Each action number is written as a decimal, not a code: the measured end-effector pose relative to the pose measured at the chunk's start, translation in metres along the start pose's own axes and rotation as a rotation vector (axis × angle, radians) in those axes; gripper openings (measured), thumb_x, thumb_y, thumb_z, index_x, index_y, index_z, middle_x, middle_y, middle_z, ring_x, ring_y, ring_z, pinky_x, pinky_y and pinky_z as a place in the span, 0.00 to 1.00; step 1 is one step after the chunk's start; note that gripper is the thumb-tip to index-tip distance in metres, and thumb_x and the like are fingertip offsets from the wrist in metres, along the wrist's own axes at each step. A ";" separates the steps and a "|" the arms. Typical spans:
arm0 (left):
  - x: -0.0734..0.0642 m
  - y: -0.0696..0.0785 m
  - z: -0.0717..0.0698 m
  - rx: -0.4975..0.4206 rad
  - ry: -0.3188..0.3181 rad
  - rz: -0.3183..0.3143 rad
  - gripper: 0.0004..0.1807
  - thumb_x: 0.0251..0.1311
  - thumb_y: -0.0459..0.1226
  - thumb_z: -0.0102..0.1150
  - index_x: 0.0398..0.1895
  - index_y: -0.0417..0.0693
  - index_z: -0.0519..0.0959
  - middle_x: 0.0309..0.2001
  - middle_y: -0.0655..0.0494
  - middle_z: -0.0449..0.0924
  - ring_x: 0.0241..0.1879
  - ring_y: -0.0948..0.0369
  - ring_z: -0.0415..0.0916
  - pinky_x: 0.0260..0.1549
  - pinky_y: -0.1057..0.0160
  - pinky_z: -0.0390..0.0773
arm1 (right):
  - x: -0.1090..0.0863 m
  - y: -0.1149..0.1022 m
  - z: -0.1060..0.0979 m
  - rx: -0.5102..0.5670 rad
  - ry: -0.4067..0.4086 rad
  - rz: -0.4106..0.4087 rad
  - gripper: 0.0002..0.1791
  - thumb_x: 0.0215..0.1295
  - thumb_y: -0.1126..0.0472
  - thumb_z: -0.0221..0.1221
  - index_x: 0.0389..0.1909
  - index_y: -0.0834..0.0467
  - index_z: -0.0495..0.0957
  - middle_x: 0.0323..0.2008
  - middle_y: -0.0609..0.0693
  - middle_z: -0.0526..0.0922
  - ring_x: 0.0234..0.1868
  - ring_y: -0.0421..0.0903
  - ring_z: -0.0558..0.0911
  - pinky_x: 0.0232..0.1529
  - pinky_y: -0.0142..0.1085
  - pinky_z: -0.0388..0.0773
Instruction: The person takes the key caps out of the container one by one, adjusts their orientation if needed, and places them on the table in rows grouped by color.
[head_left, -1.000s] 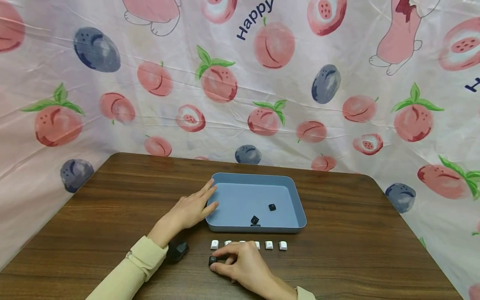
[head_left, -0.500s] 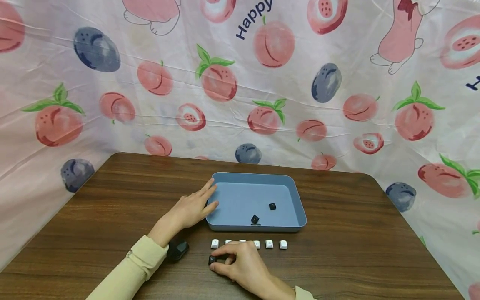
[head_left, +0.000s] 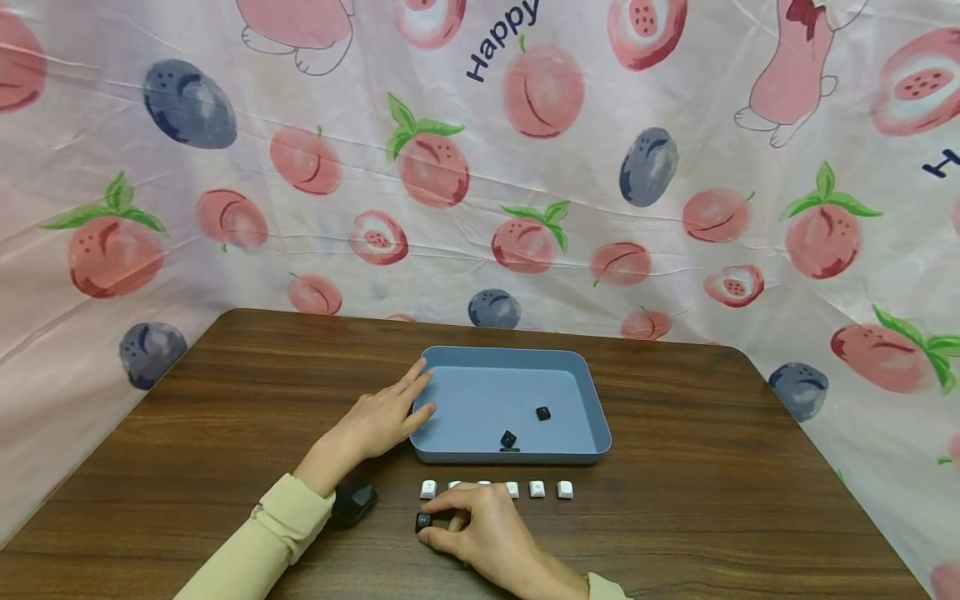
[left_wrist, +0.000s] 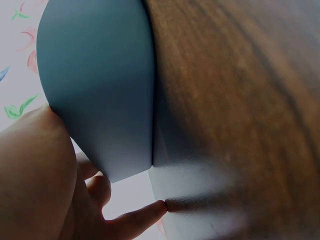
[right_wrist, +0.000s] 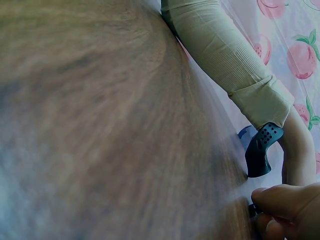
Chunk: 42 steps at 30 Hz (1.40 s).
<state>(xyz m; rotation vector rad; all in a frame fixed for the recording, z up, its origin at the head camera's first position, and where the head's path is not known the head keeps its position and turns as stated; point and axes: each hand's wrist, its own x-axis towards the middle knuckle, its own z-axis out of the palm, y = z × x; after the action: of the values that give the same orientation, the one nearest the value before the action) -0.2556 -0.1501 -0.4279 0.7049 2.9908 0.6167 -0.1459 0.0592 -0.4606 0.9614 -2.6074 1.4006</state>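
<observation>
My right hand (head_left: pixel 487 529) pinches a small black keycap (head_left: pixel 423 522) between thumb and index finger, low over the table. Just beyond it, a row of several white keycaps (head_left: pixel 537 489) is partly hidden behind the knuckles. My left hand (head_left: pixel 378 421) rests at the left side of a shallow blue tray (head_left: pixel 510 457), its fingers extended and spread along the rim. From the left wrist camera, the tray's outer wall (left_wrist: pixel 100 90) is close beside that hand, and one fingertip reaches the tabletop. Inside the tray lie two black keycaps, one in the middle right (head_left: pixel 543 413) and one near the front wall (head_left: pixel 508 438).
The black wrist-camera mount (head_left: pixel 354 505) sits under the left wrist, close to the table. Brown wood grain covers the tabletop (head_left: pixel 697 467). Behind its far edge hangs a fruit-printed cloth (head_left: pixel 450 275).
</observation>
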 end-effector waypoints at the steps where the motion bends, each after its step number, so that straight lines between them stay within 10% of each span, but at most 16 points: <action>1: 0.000 0.000 0.000 0.001 0.002 0.001 0.35 0.79 0.52 0.44 0.81 0.45 0.56 0.83 0.46 0.45 0.71 0.40 0.67 0.61 0.28 0.65 | 0.000 0.000 0.000 -0.001 0.000 0.001 0.10 0.59 0.61 0.74 0.42 0.54 0.90 0.36 0.44 0.89 0.21 0.20 0.75 0.25 0.22 0.77; 25: 0.000 -0.002 0.001 0.006 0.006 -0.009 0.35 0.79 0.51 0.45 0.81 0.45 0.56 0.83 0.47 0.46 0.71 0.39 0.67 0.61 0.29 0.66 | 0.017 -0.009 -0.063 -0.014 0.067 0.092 0.13 0.63 0.58 0.71 0.46 0.58 0.89 0.25 0.50 0.89 0.10 0.34 0.74 0.14 0.32 0.75; 31: 0.000 -0.001 0.000 0.005 0.010 0.000 0.35 0.79 0.51 0.45 0.81 0.45 0.56 0.83 0.47 0.46 0.71 0.40 0.68 0.60 0.29 0.66 | 0.023 0.004 -0.083 -0.076 0.128 0.133 0.13 0.63 0.58 0.71 0.47 0.58 0.89 0.32 0.52 0.91 0.14 0.46 0.81 0.15 0.33 0.76; 42: -0.001 -0.002 0.000 0.004 0.012 0.003 0.35 0.79 0.50 0.46 0.81 0.44 0.56 0.82 0.47 0.46 0.71 0.40 0.67 0.60 0.29 0.66 | 0.031 0.049 -0.118 -0.282 0.330 0.161 0.14 0.57 0.61 0.75 0.45 0.56 0.90 0.39 0.49 0.92 0.29 0.41 0.87 0.24 0.28 0.76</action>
<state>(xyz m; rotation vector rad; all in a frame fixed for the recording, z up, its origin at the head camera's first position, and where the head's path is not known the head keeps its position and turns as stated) -0.2559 -0.1518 -0.4282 0.7090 3.0031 0.6174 -0.2265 0.1529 -0.4174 0.4526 -2.5749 1.0655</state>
